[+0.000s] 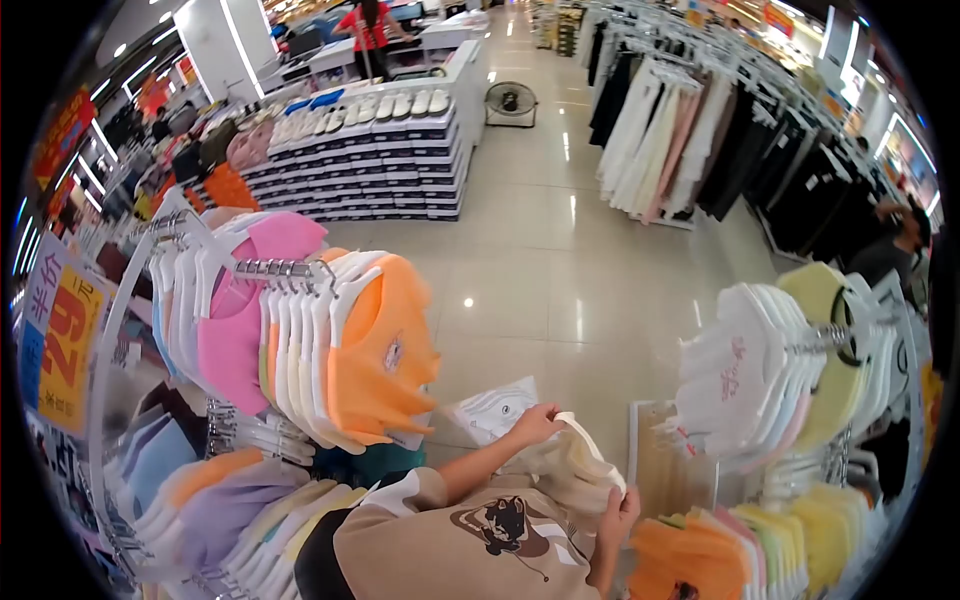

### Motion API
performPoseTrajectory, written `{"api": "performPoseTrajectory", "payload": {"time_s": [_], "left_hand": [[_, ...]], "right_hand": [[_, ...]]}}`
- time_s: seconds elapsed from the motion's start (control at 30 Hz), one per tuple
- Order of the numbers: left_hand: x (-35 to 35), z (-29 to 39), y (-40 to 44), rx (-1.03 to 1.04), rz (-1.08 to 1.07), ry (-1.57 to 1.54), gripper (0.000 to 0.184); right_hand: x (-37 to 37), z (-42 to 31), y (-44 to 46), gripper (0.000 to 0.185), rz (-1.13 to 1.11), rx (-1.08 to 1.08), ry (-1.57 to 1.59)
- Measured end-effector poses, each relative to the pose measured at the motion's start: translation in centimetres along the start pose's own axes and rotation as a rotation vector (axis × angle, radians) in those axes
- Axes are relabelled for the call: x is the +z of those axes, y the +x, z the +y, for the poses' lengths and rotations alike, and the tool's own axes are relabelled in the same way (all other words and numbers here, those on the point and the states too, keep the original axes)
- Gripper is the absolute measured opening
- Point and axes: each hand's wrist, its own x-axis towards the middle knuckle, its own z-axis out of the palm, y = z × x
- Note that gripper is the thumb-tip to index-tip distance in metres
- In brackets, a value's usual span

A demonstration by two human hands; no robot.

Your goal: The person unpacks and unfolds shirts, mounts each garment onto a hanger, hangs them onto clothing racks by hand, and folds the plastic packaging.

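Observation:
A cream garment (pixel 570 462) hangs stretched in front of my body, its pale band-like edge pulled taut between both hands. My left hand (pixel 539 425) pinches one end of that edge. Lower and to the right, my right hand (pixel 620 508) grips the other end. Folds hide the rest of the garment, so its exact kind is unclear. Just beyond my left hand, a clear plastic-wrapped packet with white contents (pixel 498 410) lies low down.
At left, a rack carries orange shirts (pixel 385 345) and pink shirts (pixel 235 350) above a lower row. White shirts (pixel 740 360) hang at right over orange ones (pixel 690 555). Ahead are stacked shoe boxes (pixel 370 170), a floor fan (pixel 511 100), trousers (pixel 650 140) and people.

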Motion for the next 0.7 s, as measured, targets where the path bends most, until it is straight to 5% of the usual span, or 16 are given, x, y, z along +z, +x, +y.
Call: {"api": "performPoseTrajectory", "payload": {"time_s": [0.2, 0.4, 0.7], "left_hand": [[-3.8, 2.5, 1.4, -0.034, -0.136, 0.061, 0.031], [-3.8, 2.2, 2.3, 0.057, -0.041, -0.175, 0.025], [-2.3, 2.9, 2.0, -0.059, 0.394, -0.308, 0.026]], "right_hand": [[1.4, 1.0, 7.2, 0.016, 0.016, -0.008, -0.047], [2.1, 1.5, 11.7, 0.016, -0.044, -0.011, 0.038], [-0.6, 3.8, 18.1, 0.012, -0.250, 0.007, 0.158]]}}
